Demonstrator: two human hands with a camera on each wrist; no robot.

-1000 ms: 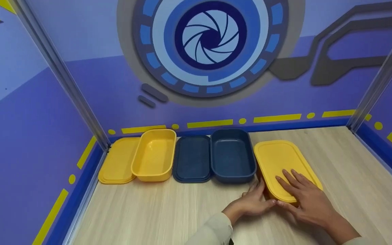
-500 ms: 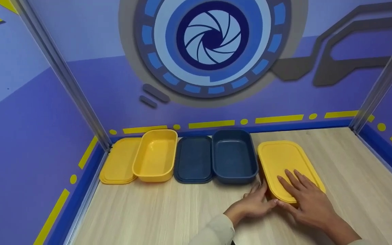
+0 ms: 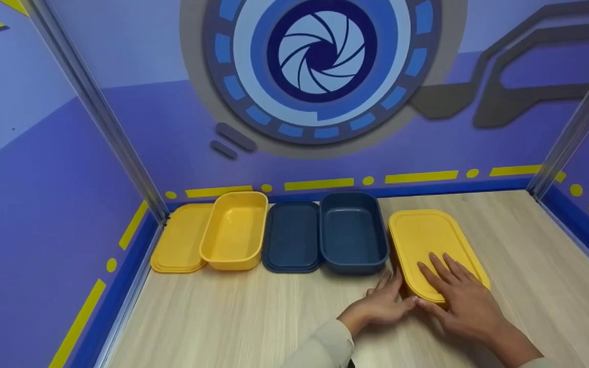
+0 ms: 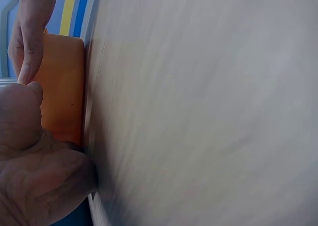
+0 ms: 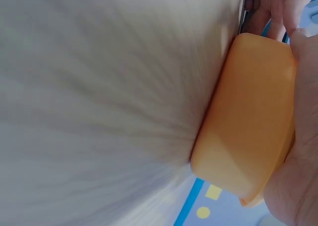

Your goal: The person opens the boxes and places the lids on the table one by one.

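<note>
A yellow lunch box with its yellow lid (image 3: 422,232) on top stands at the right end of a row, slightly turned. My right hand (image 3: 466,301) lies over the near right part of this lid, fingers straight and spread, thumb at the near edge. Around the near left corner my left hand (image 3: 379,304) holds the box, fingers along its left side and thumb at the front rim. The two thumbs meet at the near edge. In the right wrist view the orange-looking box wall (image 5: 243,107) shows, its base at the tabletop. Some left fingertips are hidden beside the box.
Left of the lidded box stand an uncovered dark blue box (image 3: 354,235), a dark blue lid (image 3: 292,237), an uncovered yellow box (image 3: 234,230) and another yellow lid (image 3: 182,237). The row sits against the printed back wall (image 3: 325,168) on a wooden tabletop (image 3: 233,317). Side walls enclose it.
The lidded yellow box has shifted very slightly right, away from the dark blue box. Both hands keep nearly the same pose on it. The head view has drifted a little.
</note>
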